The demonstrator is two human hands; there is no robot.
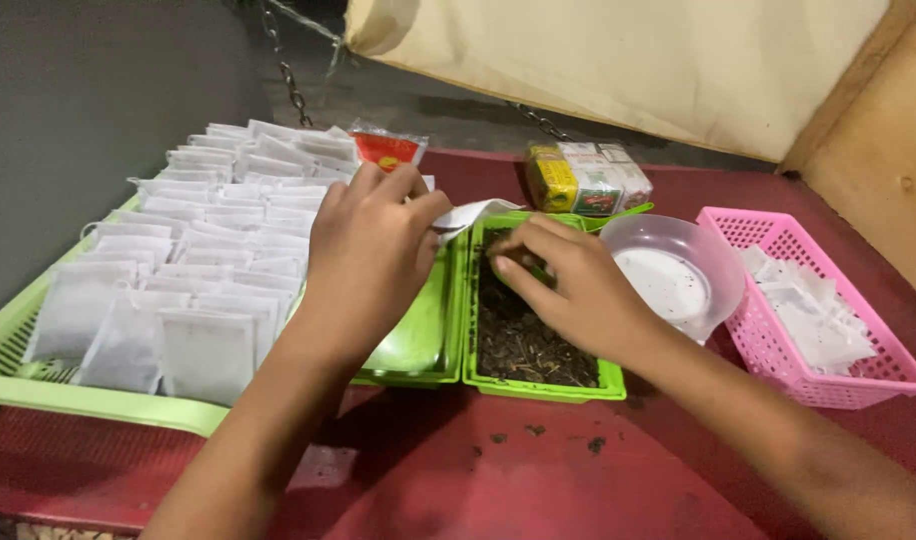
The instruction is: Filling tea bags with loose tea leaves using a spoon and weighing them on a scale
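Two hands, left hand grip pinching one white bag, right hand grip pressed together in tea box.

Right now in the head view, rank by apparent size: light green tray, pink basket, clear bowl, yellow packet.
1. light green tray, largest.
2. pink basket.
3. clear bowl, somewhat smaller than the basket.
4. yellow packet, smallest, though farther from the camera.

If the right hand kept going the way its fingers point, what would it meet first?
The right hand points left over the loose tea; next comes the tea box's left wall, then probably the white bag in the left hand, though depth is unclear.
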